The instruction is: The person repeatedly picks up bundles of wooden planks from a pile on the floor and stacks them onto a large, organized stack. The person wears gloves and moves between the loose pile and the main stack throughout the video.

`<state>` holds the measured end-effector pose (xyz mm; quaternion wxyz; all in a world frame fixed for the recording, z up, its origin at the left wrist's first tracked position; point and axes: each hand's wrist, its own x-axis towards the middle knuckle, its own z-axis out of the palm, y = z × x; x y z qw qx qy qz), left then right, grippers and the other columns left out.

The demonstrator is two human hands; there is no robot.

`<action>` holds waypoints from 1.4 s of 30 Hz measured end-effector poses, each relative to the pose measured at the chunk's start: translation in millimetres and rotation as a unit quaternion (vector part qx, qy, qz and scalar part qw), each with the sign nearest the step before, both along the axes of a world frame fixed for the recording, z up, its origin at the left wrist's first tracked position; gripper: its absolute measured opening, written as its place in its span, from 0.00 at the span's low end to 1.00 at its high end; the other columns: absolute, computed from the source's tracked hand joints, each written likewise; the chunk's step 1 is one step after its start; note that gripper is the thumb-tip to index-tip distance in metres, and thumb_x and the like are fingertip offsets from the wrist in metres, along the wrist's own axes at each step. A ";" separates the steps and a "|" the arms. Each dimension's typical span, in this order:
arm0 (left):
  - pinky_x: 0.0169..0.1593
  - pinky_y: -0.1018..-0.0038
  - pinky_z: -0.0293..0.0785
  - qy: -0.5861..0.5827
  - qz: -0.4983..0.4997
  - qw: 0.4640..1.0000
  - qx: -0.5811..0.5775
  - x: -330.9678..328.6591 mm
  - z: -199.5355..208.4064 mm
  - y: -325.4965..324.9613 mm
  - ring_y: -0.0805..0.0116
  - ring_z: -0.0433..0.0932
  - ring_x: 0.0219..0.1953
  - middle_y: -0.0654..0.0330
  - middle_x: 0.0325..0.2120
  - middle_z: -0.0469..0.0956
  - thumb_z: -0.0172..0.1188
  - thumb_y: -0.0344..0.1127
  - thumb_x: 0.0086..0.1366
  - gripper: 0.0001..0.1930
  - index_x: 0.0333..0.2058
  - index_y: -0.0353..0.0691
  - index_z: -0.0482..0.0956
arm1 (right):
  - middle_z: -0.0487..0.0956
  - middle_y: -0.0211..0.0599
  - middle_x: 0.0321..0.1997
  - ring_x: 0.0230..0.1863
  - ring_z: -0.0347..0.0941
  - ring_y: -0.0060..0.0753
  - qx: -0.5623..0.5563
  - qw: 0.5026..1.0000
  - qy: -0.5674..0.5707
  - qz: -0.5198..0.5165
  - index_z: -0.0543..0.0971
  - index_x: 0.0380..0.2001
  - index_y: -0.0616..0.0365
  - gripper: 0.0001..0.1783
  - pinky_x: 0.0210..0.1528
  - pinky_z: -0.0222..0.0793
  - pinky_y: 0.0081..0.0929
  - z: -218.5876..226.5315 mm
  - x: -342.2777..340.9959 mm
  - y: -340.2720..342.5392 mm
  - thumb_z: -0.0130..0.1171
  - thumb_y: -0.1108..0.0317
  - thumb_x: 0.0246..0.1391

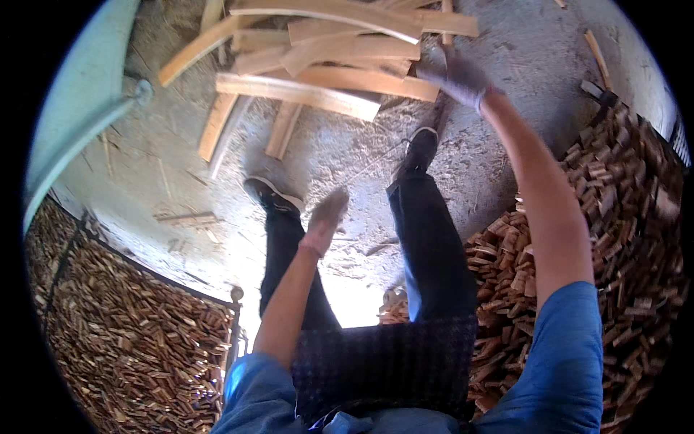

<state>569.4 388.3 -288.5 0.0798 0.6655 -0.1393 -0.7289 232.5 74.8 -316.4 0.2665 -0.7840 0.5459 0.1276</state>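
A loose stack of long, slightly curved wooden slats (303, 92) lies on the floor ahead of my feet. My right hand (459, 78), in a light glove, is at the right ends of these slats. Its thumb and fingers look apart, and nothing shows in them; motion blurs it. My left hand (327, 217), also gloved, hangs above the floor between my legs, apart from the slats. Blur hides how its fingers are set. A thin pale line, perhaps a cord, runs from near it toward my right shoe (419, 148); I cannot tell whether I hold it.
Small wood pieces are heaped at the right (622, 239) and in a second pile at the lower left (137, 318). A pale pipe-like bar (87, 148) juts in at the left. Splinters and dust cover the concrete floor (463, 173). A narrow stick (597, 58) leans at the far right.
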 end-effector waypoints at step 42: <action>0.52 0.70 0.75 0.088 0.066 0.988 -0.111 85.5 24.1 -189.3 0.68 0.78 0.47 0.58 0.46 0.79 0.71 0.39 0.59 0.29 0.55 0.33 0.73 | 0.80 0.38 0.41 0.36 0.78 0.29 0.357 0.488 -0.462 -0.649 0.73 0.54 0.66 0.41 0.42 0.76 0.27 26.7 237.3 183.1 0.62 0.37 0.54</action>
